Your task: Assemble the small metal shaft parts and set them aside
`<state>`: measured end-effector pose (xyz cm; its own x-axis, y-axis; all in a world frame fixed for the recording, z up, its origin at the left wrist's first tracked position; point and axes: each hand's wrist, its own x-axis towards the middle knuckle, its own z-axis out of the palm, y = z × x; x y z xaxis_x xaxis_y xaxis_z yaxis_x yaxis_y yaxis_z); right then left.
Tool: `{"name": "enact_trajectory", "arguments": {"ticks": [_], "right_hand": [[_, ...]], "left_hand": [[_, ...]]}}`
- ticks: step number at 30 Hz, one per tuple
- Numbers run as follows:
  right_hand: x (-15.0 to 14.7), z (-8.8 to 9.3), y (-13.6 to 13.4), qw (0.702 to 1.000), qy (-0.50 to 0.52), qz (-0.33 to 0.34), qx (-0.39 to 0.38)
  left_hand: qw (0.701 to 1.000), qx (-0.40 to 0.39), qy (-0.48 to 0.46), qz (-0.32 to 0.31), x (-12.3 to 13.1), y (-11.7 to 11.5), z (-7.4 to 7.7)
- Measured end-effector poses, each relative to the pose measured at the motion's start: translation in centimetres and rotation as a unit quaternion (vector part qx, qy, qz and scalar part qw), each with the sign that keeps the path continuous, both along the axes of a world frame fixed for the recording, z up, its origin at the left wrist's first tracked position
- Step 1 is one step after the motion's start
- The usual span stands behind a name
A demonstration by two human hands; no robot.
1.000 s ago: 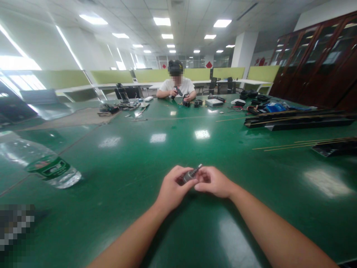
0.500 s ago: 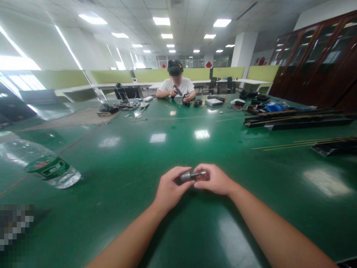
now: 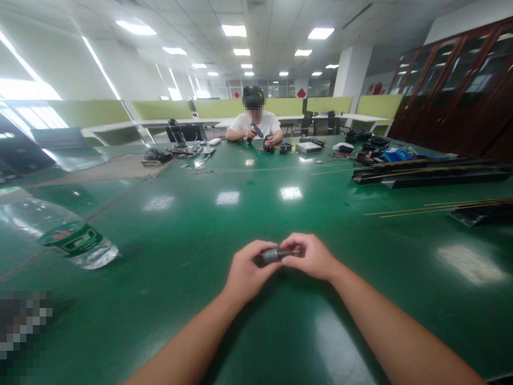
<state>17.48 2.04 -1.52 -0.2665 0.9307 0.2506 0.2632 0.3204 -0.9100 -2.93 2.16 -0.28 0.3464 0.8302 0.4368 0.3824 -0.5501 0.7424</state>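
Note:
A small grey metal cylinder (image 3: 271, 256) with a thinner, dark shaft (image 3: 289, 253) lies roughly level between my hands, just over the green table (image 3: 192, 230). My left hand (image 3: 245, 271) is closed around the cylinder's left part, thumb below and fingers above. Thumb and fingers of my right hand (image 3: 315, 258) pinch the shaft at its right side. The far end of the shaft is partly hidden in the right palm, and the exact kind of part cannot be made out.
On the left a clear water bottle (image 3: 76, 235) with a green label leans in view. Black metal channels (image 3: 433, 174) and thin rods lie at right. Across the table a person (image 3: 254, 125) handles a power tool among small parts. A pixelated object (image 3: 24, 323) sits lower left.
The cylinder has shifted slightly to the right in view and shows more clearly. My right fingers have moved a little along or around the shaft. Both hands keep their hold.

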Motion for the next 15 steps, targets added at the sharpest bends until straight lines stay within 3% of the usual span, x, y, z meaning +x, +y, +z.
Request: {"name": "enact_trajectory", "arguments": {"ticks": [15], "right_hand": [[-0.12,-0.03,-0.06,1.000,-0.020,0.001,0.011]], "left_hand": [[1.000,0.010,0.009,-0.013,0.06,-0.08,-0.14]]}}
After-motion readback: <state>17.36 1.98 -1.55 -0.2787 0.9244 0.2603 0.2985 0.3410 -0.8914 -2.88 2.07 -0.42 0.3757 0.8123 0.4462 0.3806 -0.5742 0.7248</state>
